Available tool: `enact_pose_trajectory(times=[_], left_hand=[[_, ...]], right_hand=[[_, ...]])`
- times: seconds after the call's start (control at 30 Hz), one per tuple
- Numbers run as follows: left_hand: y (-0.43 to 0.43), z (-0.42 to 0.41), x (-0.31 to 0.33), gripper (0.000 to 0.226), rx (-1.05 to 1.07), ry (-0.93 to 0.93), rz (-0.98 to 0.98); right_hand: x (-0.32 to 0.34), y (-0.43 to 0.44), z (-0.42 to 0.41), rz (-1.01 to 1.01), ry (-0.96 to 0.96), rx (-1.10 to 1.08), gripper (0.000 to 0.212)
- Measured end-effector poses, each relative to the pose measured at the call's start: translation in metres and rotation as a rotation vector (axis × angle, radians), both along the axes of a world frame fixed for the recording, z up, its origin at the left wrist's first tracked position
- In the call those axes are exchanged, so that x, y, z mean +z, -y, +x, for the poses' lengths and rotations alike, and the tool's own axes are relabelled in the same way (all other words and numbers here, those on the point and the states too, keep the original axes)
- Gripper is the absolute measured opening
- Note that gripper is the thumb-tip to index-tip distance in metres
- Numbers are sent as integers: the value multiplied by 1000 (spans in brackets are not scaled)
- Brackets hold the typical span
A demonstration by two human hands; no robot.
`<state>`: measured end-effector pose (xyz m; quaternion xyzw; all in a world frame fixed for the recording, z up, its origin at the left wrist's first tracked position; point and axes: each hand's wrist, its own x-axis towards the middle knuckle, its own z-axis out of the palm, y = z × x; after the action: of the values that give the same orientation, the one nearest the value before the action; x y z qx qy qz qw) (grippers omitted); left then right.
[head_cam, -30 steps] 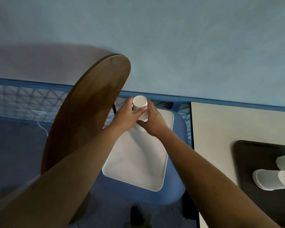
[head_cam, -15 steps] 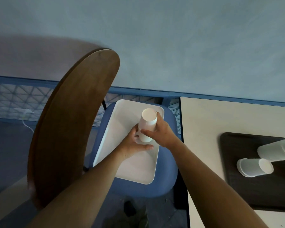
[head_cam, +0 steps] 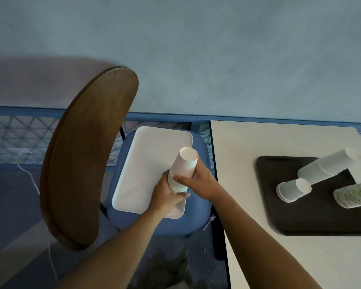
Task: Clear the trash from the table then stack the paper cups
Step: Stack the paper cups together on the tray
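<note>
A short stack of white paper cups (head_cam: 183, 168), bottoms up, is held above a white tray (head_cam: 146, 163) lying on a blue chair seat (head_cam: 198, 213). My left hand (head_cam: 168, 195) grips the stack's lower end from beneath. My right hand (head_cam: 198, 180) wraps around its middle, thumb across the front. On the table (head_cam: 258, 142) to the right, a black tray (head_cam: 313, 215) carries one lying cup (head_cam: 293, 189) and two long lying stacks of cups (head_cam: 327, 165), (head_cam: 354, 195).
A brown wooden chair back (head_cam: 86, 155) rises at the left of the seat. A small plastic fork (head_cam: 209, 221) lies at the seat's right edge. A blue wall stands behind, with a white cable (head_cam: 29, 176) on the floor at the left.
Both hands have drawn the cup stack back toward me and rightward, from the tray's far end to its near right corner. The view has swung right, showing more of the table.
</note>
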<state>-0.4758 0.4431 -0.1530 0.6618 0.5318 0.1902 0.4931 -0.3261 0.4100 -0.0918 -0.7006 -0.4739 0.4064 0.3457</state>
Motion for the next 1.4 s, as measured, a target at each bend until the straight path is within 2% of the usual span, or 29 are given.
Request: enact_pose_trajectory(times=[0.1,0.23,0.3,0.53,0.77,0.87,0.97,1.13,1.3,1.4], left_hand=[[17,9,19,77,91,37,26],[42,23,37,71,133,88,62],[57,31,45,78,104,115,67],[142,78,87,77,-9,134,102],[250,141,110,76,-22,111,116],[278,159,113,76,-20,90,90],[293,169,116,74,-12,61,73],[293,180,114,74,-31,31,90],[279,193,110,77,-70,58,73],[275,196,111,78,-83,57,76]], right_hand=[[21,12,2,31,2,6,67],[54,37,16,46,47,61,75],[72,56,26,71,80,63,77],[111,163,71,272,141,-58,76],[135,273,132,280,217,-38,69],[141,300,152,246,242,-24,72],[146,314,167,238,241,-13,78],[146,319,184,248,223,-31,69],[149,309,199,228,207,-3,73],[152,304,207,206,230,7,66]])
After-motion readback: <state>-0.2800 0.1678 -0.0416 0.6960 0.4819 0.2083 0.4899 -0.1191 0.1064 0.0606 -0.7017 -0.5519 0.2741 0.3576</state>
